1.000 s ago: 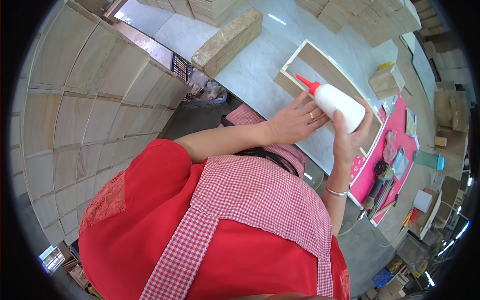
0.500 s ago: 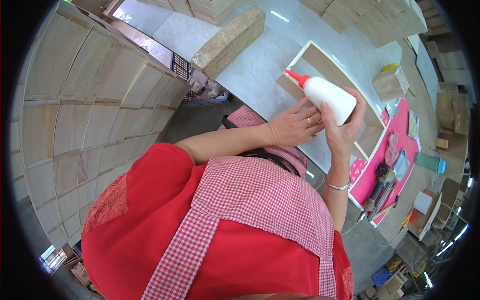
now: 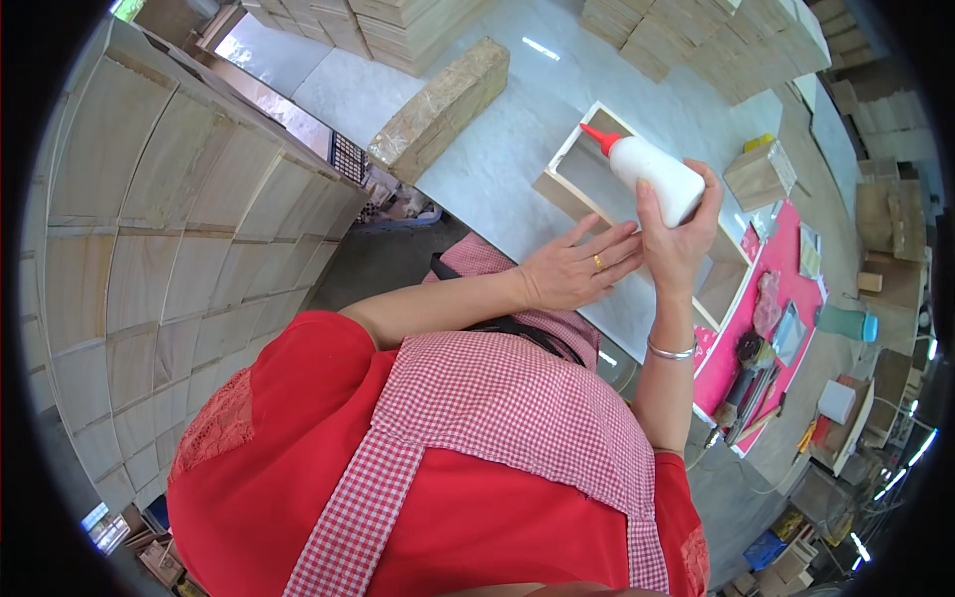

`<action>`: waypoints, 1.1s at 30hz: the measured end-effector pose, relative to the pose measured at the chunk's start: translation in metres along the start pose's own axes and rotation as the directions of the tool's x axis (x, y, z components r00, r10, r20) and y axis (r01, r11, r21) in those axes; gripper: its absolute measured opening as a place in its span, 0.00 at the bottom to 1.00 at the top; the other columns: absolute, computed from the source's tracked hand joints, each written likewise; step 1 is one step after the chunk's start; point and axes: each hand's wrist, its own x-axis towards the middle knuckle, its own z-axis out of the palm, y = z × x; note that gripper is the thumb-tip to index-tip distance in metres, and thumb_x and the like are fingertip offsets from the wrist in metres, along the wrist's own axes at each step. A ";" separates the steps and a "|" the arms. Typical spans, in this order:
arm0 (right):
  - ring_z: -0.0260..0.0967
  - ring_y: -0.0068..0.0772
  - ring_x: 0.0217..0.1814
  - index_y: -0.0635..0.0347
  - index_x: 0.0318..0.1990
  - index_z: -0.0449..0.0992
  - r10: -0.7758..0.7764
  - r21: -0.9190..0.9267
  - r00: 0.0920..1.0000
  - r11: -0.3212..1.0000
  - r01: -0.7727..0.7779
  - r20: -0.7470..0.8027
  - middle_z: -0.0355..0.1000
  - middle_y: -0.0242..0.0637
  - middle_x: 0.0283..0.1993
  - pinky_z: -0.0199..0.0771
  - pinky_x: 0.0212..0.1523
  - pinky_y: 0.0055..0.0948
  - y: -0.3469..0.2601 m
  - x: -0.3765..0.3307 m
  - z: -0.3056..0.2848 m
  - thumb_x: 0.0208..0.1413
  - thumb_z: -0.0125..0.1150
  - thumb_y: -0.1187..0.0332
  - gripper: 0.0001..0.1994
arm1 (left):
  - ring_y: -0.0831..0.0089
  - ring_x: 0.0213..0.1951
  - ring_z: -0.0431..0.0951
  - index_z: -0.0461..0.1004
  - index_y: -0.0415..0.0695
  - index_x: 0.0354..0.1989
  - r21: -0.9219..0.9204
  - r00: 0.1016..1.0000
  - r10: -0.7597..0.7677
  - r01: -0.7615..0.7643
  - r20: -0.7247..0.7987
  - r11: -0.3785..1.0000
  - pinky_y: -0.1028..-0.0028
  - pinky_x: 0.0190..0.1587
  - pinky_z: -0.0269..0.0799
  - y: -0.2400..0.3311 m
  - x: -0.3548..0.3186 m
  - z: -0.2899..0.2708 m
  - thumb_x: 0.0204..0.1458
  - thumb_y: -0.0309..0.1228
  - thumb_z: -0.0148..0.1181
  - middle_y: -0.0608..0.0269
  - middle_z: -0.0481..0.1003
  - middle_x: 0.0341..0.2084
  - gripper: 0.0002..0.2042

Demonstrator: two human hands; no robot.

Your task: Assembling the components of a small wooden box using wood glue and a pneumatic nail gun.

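Counting two hands (image 3: 622, 249), one glue bottle (image 3: 652, 177).

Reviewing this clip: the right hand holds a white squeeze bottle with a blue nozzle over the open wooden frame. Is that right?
Not quite. The head view shows the nozzle red, not blue. The right hand does hold the white squeeze bottle over the open wooden frame.

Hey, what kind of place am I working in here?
Most likely a small woodworking workshop. Stacks of pale cut wood pieces line the back, a shallow open wooden box frame lies on the grey worktable, and your right hand holds a white red-nozzled glue bottle.
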 end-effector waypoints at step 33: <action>0.72 0.33 0.46 0.63 0.52 0.70 -0.026 -0.226 0.982 0.974 -0.017 -0.185 0.73 0.42 0.45 0.73 0.46 0.32 0.027 0.003 -0.080 0.48 0.75 0.66 0.26 | 0.62 0.71 0.55 0.61 0.48 0.67 0.062 1.000 0.019 -0.018 -0.014 0.998 0.49 0.72 0.40 0.002 0.001 0.003 0.49 0.42 0.64 0.60 0.59 0.69 0.36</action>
